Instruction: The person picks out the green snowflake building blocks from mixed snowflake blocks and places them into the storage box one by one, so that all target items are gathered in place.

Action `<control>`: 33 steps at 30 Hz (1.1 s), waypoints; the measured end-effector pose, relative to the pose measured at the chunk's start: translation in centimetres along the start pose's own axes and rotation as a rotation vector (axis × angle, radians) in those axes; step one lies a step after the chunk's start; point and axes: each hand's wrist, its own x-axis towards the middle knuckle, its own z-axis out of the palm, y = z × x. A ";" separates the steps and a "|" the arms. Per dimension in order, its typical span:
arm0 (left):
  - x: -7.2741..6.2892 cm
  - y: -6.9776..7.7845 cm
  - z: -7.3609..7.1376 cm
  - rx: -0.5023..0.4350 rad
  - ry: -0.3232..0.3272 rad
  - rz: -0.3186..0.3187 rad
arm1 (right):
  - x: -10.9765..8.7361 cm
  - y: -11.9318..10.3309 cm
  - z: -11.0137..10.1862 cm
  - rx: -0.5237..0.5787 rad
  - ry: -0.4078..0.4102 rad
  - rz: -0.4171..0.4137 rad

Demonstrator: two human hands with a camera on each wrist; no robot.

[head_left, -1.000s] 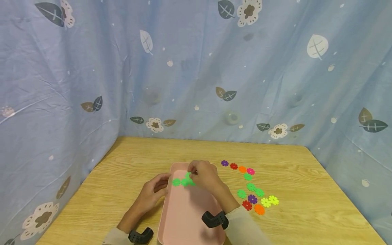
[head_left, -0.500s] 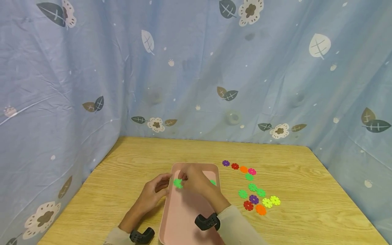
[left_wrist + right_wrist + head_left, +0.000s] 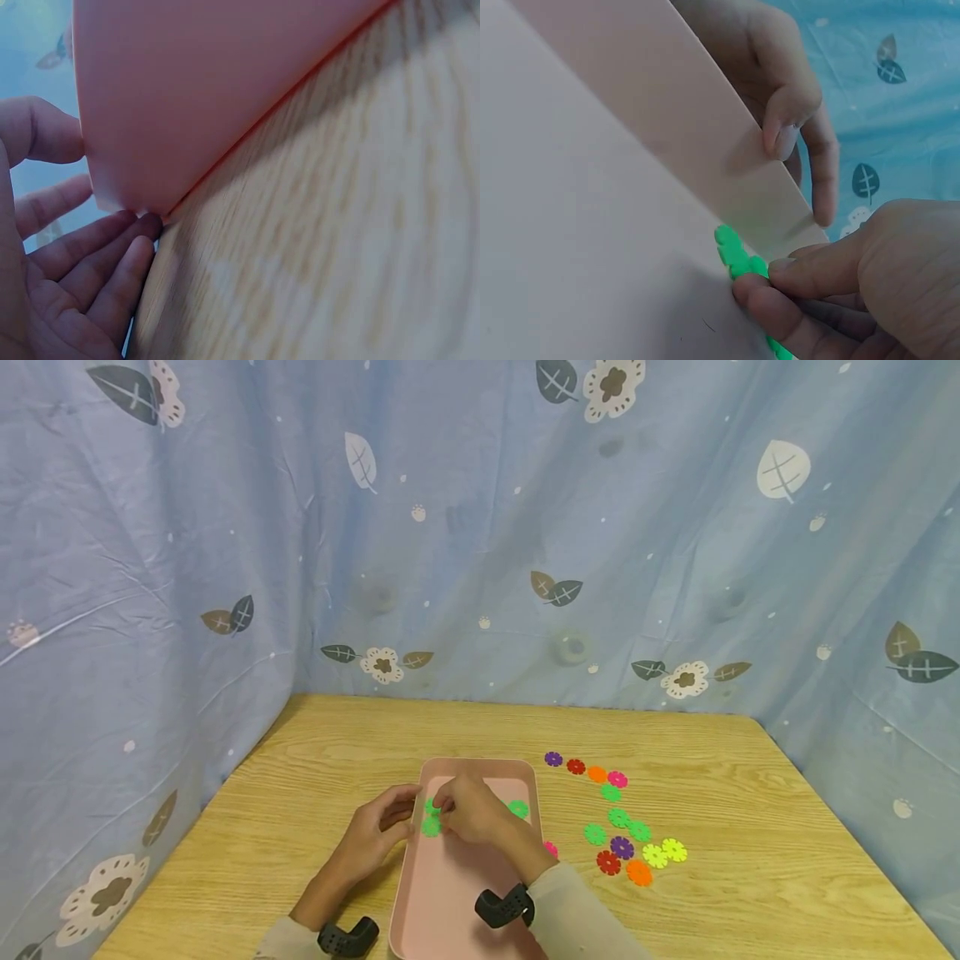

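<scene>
My right hand (image 3: pixel 472 810) is inside the pink tray (image 3: pixel 457 910), near its far left corner. Its thumb and forefinger pinch at a green notched plastic disc (image 3: pixel 759 265), mostly covered by the fingertips. Close by lies a green disc (image 3: pixel 431 826) against the left side of the tray floor. Another green disc (image 3: pixel 517 809) lies at the tray's right side; what lies under the right hand is hidden. Outside the tray, my left hand (image 3: pixel 378 827) rests at the left wall, thumb and fingertips touching the rim and outer side, fingers relaxed.
Several notched discs lie on the wooden table (image 3: pixel 720 793) right of the tray, among them a purple disc (image 3: pixel 622 847), an orange disc (image 3: pixel 639 872) and a yellow disc (image 3: pixel 673 850). A pink disc (image 3: pixel 551 850) shows beside the right forearm. A patterned blue curtain (image 3: pixel 465 543) surrounds the table.
My right hand has moved left across the tray to its left side. Green discs now lie one below another there, and one shows at the right side. The left hand stays put.
</scene>
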 end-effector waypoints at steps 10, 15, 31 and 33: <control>0.1 0.1 0.0 -0.012 -0.007 0.005 | -0.1 0.1 0.1 0.057 -0.015 0.012; 0.0 0.1 0.1 -0.010 -0.003 0.013 | -0.4 0.0 -0.1 0.043 -0.009 -0.016; 0.0 0.3 0.2 -0.014 0.013 -0.006 | -3.3 0.8 -2.6 0.024 0.225 -0.114; 0.0 0.3 0.3 -0.006 0.017 -0.003 | -3.5 1.0 -3.0 0.008 0.267 -0.141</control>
